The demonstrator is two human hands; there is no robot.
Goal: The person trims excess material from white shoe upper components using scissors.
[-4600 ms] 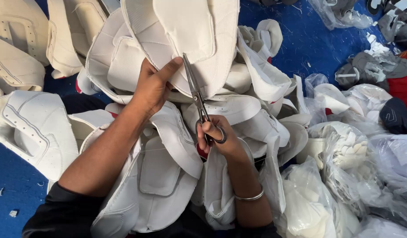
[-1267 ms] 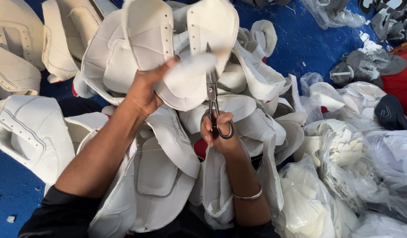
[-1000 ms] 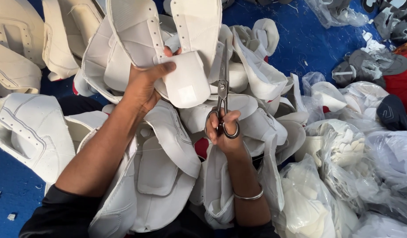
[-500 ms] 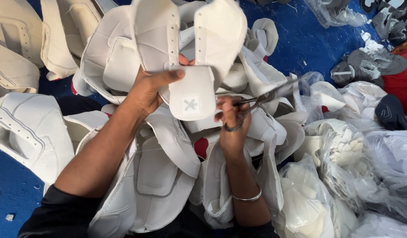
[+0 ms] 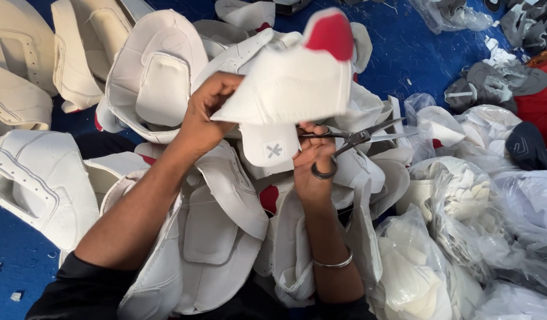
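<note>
My left hand (image 5: 203, 115) grips a white padded shoe-upper piece (image 5: 285, 83) with a red patch at its top, holding it up over the pile. A small white tab with a grey cross mark (image 5: 273, 147) hangs from the piece's lower edge. My right hand (image 5: 312, 166) holds metal scissors (image 5: 356, 137) by the handles, blades slightly apart and pointing right, just beside that tab. A metal bangle sits on my right wrist.
A heap of white shoe uppers (image 5: 214, 225) covers my lap and the blue floor (image 5: 13, 261). Cream uppers (image 5: 18, 71) lie at the far left. Clear bags of white cut pieces (image 5: 463, 207) fill the right side, with grey and red pieces (image 5: 522, 89) behind them.
My left hand turned and folded the white piece, so its red patch faces up. The scissors swung from pointing upward along the piece to pointing right, away from it.
</note>
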